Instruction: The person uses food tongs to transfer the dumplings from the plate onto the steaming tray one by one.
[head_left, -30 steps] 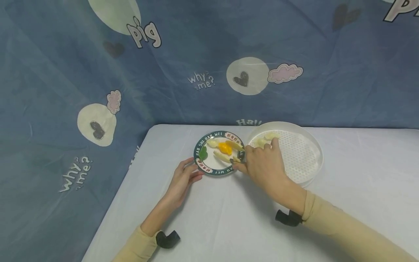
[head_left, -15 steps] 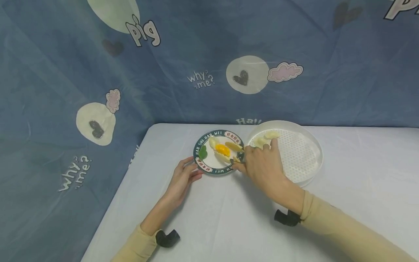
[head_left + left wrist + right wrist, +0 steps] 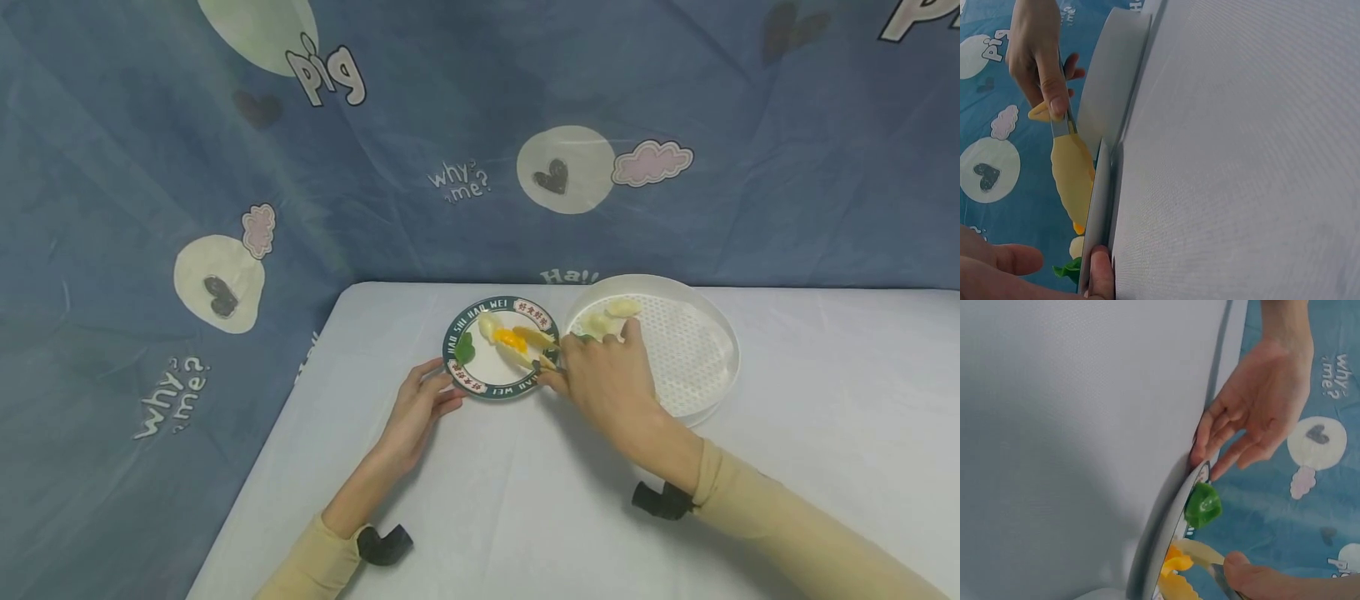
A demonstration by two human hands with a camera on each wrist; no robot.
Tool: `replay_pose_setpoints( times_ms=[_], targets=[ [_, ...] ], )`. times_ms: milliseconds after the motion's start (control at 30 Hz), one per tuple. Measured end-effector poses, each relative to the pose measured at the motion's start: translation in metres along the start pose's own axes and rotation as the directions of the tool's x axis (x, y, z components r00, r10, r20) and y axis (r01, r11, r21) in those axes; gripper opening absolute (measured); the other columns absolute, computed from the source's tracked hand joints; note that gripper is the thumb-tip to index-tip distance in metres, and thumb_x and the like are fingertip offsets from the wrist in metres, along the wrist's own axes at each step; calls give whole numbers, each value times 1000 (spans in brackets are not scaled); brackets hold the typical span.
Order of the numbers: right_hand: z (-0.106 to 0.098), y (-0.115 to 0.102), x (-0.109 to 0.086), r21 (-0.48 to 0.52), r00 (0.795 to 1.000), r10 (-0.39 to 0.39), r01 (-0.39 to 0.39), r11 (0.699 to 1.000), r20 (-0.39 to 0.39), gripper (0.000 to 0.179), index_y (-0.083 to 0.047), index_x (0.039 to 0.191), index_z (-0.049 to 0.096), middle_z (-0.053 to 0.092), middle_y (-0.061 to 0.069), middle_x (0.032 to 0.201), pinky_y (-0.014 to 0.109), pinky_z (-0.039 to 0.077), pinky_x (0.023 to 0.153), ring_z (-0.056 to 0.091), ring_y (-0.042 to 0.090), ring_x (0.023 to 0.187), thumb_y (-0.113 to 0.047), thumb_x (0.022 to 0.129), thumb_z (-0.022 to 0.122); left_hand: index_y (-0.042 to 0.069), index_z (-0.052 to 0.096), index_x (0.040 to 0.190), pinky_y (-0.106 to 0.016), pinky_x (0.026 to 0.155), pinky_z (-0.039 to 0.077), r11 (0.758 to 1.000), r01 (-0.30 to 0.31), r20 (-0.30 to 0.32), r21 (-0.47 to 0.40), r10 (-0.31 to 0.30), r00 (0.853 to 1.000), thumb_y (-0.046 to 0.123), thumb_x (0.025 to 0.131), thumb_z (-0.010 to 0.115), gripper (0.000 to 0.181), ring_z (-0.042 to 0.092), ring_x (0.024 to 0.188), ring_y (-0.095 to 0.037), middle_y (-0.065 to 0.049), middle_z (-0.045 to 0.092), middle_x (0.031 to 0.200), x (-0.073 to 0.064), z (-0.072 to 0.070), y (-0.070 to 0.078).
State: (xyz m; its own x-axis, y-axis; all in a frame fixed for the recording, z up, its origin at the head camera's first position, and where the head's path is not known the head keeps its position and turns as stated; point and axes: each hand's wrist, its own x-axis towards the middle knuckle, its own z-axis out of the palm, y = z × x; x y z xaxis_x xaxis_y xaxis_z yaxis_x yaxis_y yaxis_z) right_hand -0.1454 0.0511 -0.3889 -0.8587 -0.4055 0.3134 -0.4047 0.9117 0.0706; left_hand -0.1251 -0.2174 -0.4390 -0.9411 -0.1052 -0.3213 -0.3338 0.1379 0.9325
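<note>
The glossy orange dumpling-shaped piece (image 3: 511, 340) is sitting within the round white plate with the dark green, lettered rim (image 3: 498, 392), and from my remote seat I am watching it for a slip. Its surface is looking smooth, and the metal tongs with pale yellow, scalloped tips (image 3: 1072, 175) are lying along its sides, so I am judging that uneven pressure could be squirting it out past their ends. The small cream dumpling-shaped piece (image 3: 489, 325) is lying right against its upper-left end and could be getting shoved along. I am minding the plate as well: if the tongs were bearing down on its right side while the left hand (image 3: 415, 410) is giving only light support, it could be skidding on the white cloth (image 3: 480, 500).

As for the grip, the right hand (image 3: 609, 379) is clasping the tongs, and the orange piece is lying to its left, between the two tips and poking beyond them. I cannot tell whether the tips are pinching it firmly, or whether it is resting or lifted. The left hand is touching the plate's left rim, its thumb standing apart, near the shiny green dumpling-shaped piece (image 3: 465, 349). The round white tray with a dimpled base (image 3: 697, 358) is standing just right of the plate.
</note>
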Motion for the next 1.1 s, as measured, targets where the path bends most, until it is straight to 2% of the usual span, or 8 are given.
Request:
replay_pose_setpoints(
  times_ms=[167,400,533,733,933,1100],
  targets=[
    [-4,3,-4,13,1000,7,-7,1000,19,57,-12,89,65,57,1,61,47,42,79,56,26,58,-68,93,70,5,27,167,-28,110,62,1000,0,3,8,0,1000,23,109,48,64,68,121,-23,-20,58,140,0,0,0],
    [-15,11,-11,55,998,41,-44,998,49,58,-13,93,66,52,1,55,46,40,79,59,27,59,-71,95,66,4,27,167,-26,108,63,1000,3,3,-2,-3,1000,22,109,48,64,68,118,-22,-20,58,139,1,-1,-1],
    [-24,20,-15,71,997,56,-60,996,59,58,-12,99,67,53,2,56,53,45,85,64,30,62,-70,98,63,4,27,167,-24,107,63,1000,5,3,-5,-5,1000,22,109,48,64,68,115,-20,-19,58,137,1,-2,-1],
    [-35,40,-24,54,995,99,-101,993,31,58,-8,105,70,58,8,56,65,50,93,70,35,65,-66,100,63,3,27,166,-23,105,63,1000,-6,10,-24,6,1000,20,109,48,63,68,111,-17,-18,58,136,2,-2,0],
    [-35,60,-37,48,992,129,-129,991,6,60,-7,117,73,58,12,54,60,46,78,69,41,64,-65,100,64,3,27,166,-23,105,63,1000,-5,8,-16,5,1000,21,109,48,63,67,111,-17,-18,58,136,2,-1,0],
    [-34,77,-47,50,988,151,-150,987,-34,62,-6,116,73,55,12,52,57,42,72,59,39,53,-64,98,66,3,28,166,-23,105,63,1000,-2,6,-23,2,1000,20,109,48,62,67,112,-18,-18,57,136,2,-1,0]
  ],
)
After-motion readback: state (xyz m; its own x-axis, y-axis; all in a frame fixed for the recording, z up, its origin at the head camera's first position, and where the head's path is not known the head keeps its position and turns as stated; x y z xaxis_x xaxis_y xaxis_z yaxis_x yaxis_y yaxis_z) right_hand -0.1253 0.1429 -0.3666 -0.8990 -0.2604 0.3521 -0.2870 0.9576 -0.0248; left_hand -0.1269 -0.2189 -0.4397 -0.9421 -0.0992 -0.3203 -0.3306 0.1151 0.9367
